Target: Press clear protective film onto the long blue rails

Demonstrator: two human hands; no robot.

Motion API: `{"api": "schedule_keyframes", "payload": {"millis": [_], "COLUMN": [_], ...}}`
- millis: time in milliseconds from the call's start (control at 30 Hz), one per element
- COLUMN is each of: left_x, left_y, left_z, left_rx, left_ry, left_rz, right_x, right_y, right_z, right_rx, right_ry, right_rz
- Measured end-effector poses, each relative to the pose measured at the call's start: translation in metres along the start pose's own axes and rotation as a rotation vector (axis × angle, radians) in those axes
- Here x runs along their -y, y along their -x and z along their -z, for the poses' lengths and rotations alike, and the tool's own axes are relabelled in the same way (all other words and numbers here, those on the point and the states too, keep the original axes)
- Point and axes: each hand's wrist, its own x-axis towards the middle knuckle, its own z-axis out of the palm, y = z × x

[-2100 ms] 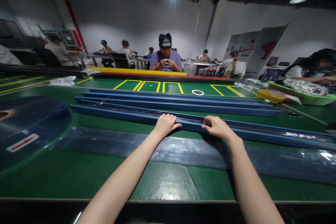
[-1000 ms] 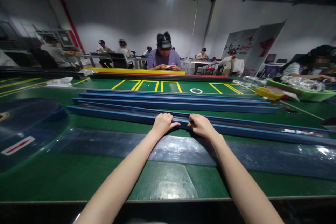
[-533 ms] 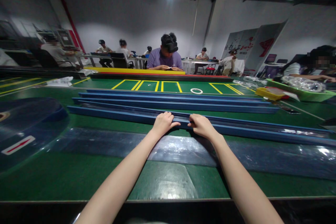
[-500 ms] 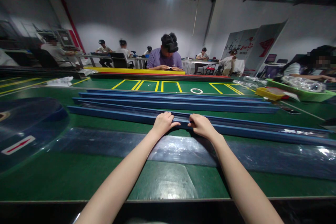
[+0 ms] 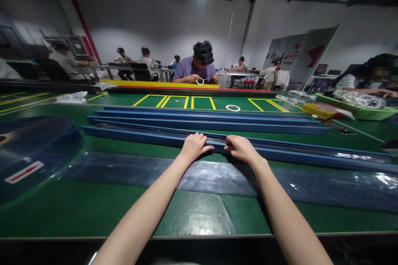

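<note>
A long blue channel strip (image 5: 295,157) lies crosswise on the green table, nearest to me of several blue strips. My left hand (image 5: 194,145) grips it near the middle, fingers over the far side and thumb along the near edge pointing right. Just to the right, my right hand (image 5: 240,147) has its fingers curled over the same strip. Inside the channel shows something clear and shiny, most likely film. A flat band of clear plastic film (image 5: 214,178) runs across the table under my forearms. It reaches towards a large roll of clear film (image 5: 40,145) at the left.
Behind lie more blue strips (image 5: 211,122), a white ring (image 5: 233,108) and yellow tape lines. A yellow strip (image 5: 155,84) lies farther back. At the right are a yellow tray (image 5: 320,110) and a green tray (image 5: 360,112). A co-worker (image 5: 194,68) sits opposite.
My hands and the blue channel strip stay nearly in place. The co-worker opposite now holds up a white ring with a thin strip drawn out between the hands.
</note>
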Motion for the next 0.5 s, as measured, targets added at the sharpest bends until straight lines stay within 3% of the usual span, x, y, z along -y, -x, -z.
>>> {"api": "schedule_keyframes", "payload": {"millis": [500], "left_x": [-0.001], "left_y": [-0.001], "left_z": [0.001], "left_rx": [0.043], "left_ry": [0.006], "left_rz": [0.013], "right_x": [-0.033], "right_y": [0.015], "right_z": [0.007], "right_rx": [0.044], "right_ry": [-0.073], "right_rz": [-0.161]}}
